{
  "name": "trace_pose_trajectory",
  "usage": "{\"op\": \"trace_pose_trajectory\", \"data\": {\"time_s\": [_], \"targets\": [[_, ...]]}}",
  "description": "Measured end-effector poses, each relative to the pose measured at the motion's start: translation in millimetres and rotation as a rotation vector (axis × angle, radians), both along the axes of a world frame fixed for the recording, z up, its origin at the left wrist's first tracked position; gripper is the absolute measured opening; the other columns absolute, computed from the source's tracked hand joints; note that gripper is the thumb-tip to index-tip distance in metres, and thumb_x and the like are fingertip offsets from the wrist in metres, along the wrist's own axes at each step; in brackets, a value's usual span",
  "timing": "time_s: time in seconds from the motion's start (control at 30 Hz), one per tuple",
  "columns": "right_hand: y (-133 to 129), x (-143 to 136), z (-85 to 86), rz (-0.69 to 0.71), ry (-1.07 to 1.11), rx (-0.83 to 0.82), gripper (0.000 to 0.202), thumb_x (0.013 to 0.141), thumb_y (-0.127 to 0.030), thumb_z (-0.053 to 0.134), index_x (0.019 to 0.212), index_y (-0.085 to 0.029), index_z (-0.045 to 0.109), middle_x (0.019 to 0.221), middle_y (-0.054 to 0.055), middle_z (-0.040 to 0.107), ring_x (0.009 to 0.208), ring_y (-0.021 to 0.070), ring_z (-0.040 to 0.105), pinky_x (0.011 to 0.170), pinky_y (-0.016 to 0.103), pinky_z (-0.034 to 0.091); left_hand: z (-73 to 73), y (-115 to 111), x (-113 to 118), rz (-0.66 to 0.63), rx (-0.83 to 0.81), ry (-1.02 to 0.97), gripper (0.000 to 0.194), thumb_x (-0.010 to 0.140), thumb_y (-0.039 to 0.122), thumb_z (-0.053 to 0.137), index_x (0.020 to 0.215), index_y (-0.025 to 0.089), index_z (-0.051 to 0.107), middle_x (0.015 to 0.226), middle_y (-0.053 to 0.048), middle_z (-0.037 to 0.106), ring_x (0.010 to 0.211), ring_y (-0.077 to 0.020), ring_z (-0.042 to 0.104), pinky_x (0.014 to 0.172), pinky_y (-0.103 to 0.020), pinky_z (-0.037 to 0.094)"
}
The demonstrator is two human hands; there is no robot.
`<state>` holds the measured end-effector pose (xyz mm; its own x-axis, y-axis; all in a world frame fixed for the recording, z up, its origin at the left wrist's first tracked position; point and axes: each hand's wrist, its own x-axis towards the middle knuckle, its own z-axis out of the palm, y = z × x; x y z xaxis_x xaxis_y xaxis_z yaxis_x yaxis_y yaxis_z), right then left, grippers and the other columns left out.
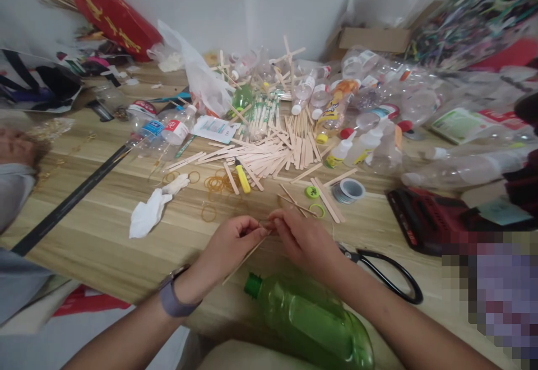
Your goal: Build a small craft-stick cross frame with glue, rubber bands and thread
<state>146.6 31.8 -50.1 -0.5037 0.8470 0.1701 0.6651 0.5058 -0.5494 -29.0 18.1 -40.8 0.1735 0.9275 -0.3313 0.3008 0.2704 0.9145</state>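
My left hand (231,244) is closed in a pinch on a thin wooden stick (233,273), whose lower end slants down toward me. Meeting it fingertip to fingertip, my right hand (306,241) is closed too; what lies between its fingers is too small and blurred to name. Just below both hands a green plastic bottle (311,317) lies on its side, its neck pointing left. The black-handled scissors (390,272) rest beside my right forearm, partly hidden by it. Thin sticks (292,198) and a green ring (317,209) lie just beyond my right hand.
Beyond my hands spread flat wooden sticks (269,157), rubber bands (218,181), a yellow-handled tool (242,177), crumpled tissue (149,210) and a wire spool (348,189). Clear bottles (416,98) crowd the back right. A red-and-black power tool (432,218) sits right; another person's hand (17,148) is left.
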Motion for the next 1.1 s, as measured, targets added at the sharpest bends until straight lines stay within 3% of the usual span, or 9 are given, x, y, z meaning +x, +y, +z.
{"op": "trace_pose_trajectory", "data": {"time_s": [0.13,0.33,0.47,0.6,0.87,1.0,1.1], "targets": [[2.1,-0.5,1.2,0.033,0.052,-0.050,0.012,0.092,-0.020,0.049,0.094,-0.021,0.061,0.081,0.003,0.075,0.070,0.0189,0.070,0.060,0.027,0.045,-0.9,0.0,-2.7,0.005,-0.009,0.004,0.023,0.077,0.041,0.060,0.071,0.018,0.063,0.066,0.003,0.060,0.063,-0.0149,0.052,0.059,-0.024,0.038],[-0.4,0.1,1.2,0.017,0.118,-0.091,0.019,0.092,-0.019,0.049,0.111,-0.018,0.051,0.083,0.004,0.074,0.069,0.0165,0.070,0.060,0.025,0.048,-7.1,1.1,-5.8,0.012,-0.014,0.033,0.025,0.078,0.042,0.060,0.072,0.018,0.064,0.067,0.002,0.061,0.062,-0.0147,0.053,0.058,-0.024,0.038],[0.4,0.1,4.6,0.103,0.075,-0.064,0.015,0.093,-0.018,0.047,0.098,-0.019,0.061,0.087,0.005,0.074,0.076,0.0182,0.069,0.065,0.027,0.048,-7.4,1.6,-6.3,-0.008,-0.006,0.056,0.027,0.079,0.043,0.059,0.073,0.017,0.064,0.066,0.002,0.060,0.061,-0.0152,0.053,0.057,-0.025,0.038],[2.4,-1.4,3.7,0.119,0.016,-0.042,0.018,0.093,-0.015,0.052,0.100,-0.020,0.068,0.091,0.005,0.074,0.084,0.0184,0.069,0.071,0.027,0.047,-0.4,0.7,-4.0,-0.029,0.038,0.110,0.022,0.078,0.039,0.059,0.074,0.018,0.064,0.070,0.000,0.064,0.068,-0.0176,0.057,0.063,-0.026,0.041],[-0.1,-0.2,-1.8,0.106,-0.101,0.020,0.016,0.094,-0.019,0.053,0.092,-0.019,0.069,0.083,0.004,0.069,0.073,0.0167,0.065,0.062,0.025,0.043,3.5,-3.5,-2.7,-0.089,0.148,0.286,0.017,0.079,0.033,0.056,0.069,0.020,0.060,0.067,0.001,0.061,0.066,-0.0176,0.053,0.061,-0.026,0.034],[-2.5,-1.3,-4.1,0.121,-0.123,0.077,0.012,0.091,-0.019,0.056,0.083,-0.017,0.065,0.079,0.004,0.066,0.066,0.0158,0.062,0.057,0.025,0.040,2.6,4.8,-8.6,-0.193,0.118,0.290,0.018,0.079,0.033,0.054,0.068,0.020,0.059,0.064,0.002,0.057,0.063,-0.0162,0.050,0.058,-0.025,0.033],[-3.7,-1.3,-5.6,0.168,-0.109,0.119,0.012,0.091,-0.019,0.054,0.086,-0.016,0.064,0.095,0.009,0.067,0.070,0.0161,0.063,0.060,0.027,0.044,-0.2,16.5,-15.1,-0.321,0.060,0.251,0.020,0.077,0.035,0.057,0.064,0.019,0.058,0.059,0.004,0.054,0.057,-0.0147,0.048,0.053,-0.025,0.032]]}}
